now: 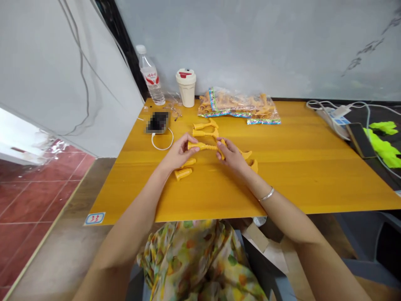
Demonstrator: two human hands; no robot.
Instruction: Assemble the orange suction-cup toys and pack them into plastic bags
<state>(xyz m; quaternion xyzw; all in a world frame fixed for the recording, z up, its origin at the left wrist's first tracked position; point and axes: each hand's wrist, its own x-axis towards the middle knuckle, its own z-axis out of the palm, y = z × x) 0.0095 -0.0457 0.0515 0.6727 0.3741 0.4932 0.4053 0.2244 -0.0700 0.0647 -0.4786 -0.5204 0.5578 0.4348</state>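
Observation:
Between my hands I hold a yellow plastic toy hammer (208, 146) roughly level, just above the table. My left hand (180, 154) pinches its thick hollow-looking handle grip at the left end. The fingers of my right hand (232, 155) are closed around the hammer's head end, partly hiding it. Just beyond lie two yellow toy hammers (205, 133), side by side with handles to the left. Near my left wrist rest two loose yellow handle grips (184, 174). Yellow hammer-head pieces (254, 166) lie by my right hand, partly covered by it.
Clear bags of yellow pieces (238, 104) lie at the back. A white cup (187, 88) and a water bottle (151, 79) stand at the back left, near a blurred-out device (157, 122) with a white cable. A power strip (333, 117) and phone (360, 140) lie right.

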